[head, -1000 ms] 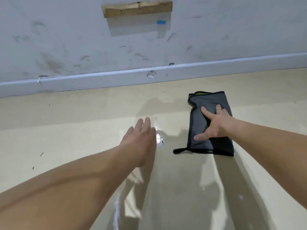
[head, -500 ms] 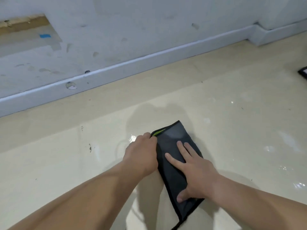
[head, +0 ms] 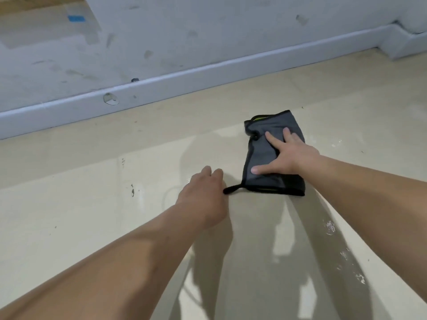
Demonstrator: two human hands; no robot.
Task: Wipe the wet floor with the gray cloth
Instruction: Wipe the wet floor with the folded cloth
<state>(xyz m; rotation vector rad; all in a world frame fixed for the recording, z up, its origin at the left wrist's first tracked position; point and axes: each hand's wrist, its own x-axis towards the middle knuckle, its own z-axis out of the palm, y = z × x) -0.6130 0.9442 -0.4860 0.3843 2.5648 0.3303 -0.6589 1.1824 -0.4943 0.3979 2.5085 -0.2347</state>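
The gray cloth (head: 261, 155), folded, black-edged with a green trim and a black loop at its near left corner, lies flat on the cream floor (head: 92, 215). My right hand (head: 285, 155) presses on it with fingers spread straight. My left hand (head: 204, 199) hovers or rests on the floor just left of the cloth's loop, fingers loosely bent, holding nothing. Wet glossy patches and droplets (head: 330, 227) shine on the floor to the near right of the cloth.
A white wall with a baseboard (head: 184, 82) runs across the back, stepping out into a corner at the far right (head: 402, 42). Small dark marks (head: 132, 190) dot the floor at left.
My left hand has let go of the cloth's left edge and drawn back toward me. My right hand has pushed the cloth away and to the right; the view shifted too.
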